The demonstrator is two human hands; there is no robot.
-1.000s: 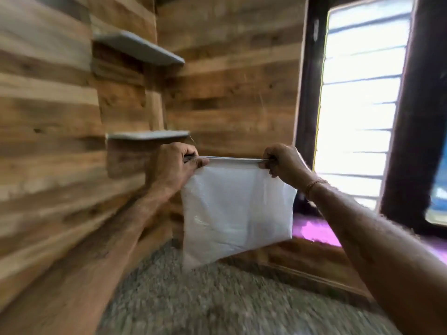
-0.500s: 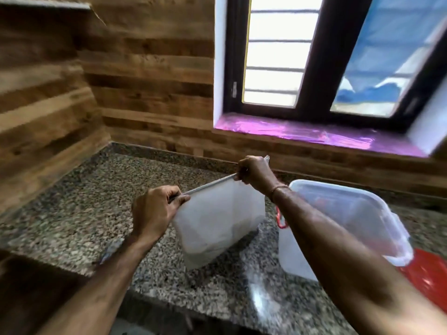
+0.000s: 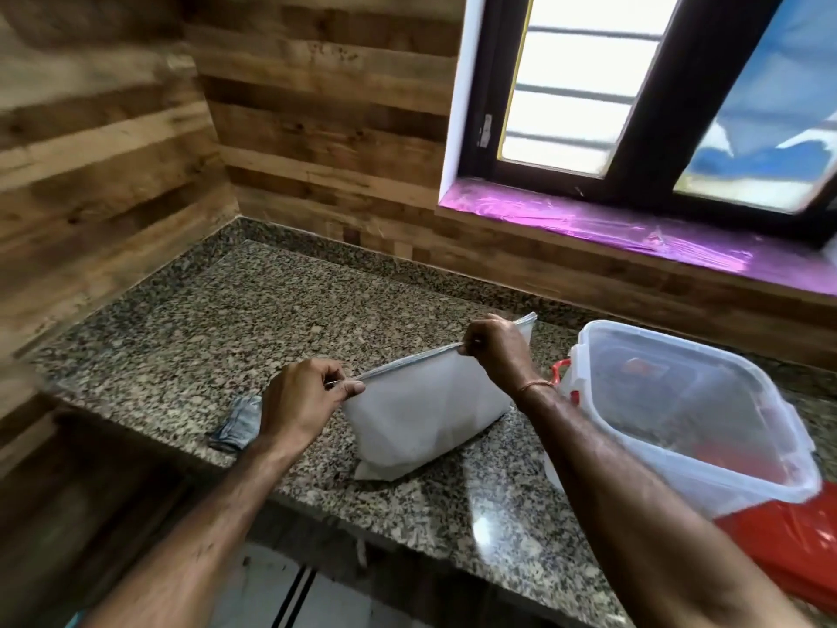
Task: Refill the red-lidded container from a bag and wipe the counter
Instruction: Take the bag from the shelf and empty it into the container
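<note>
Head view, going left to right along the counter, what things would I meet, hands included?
cloth → left hand → bag → right hand → container

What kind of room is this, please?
Probably a home kitchen: a speckled stone counter runs along the wall under a window, and a clear plastic container stands on it beside a bag.

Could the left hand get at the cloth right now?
Probably, once freed: the cloth lies just beside the left hand, nothing between, but its fingers pinch the bag.
</note>
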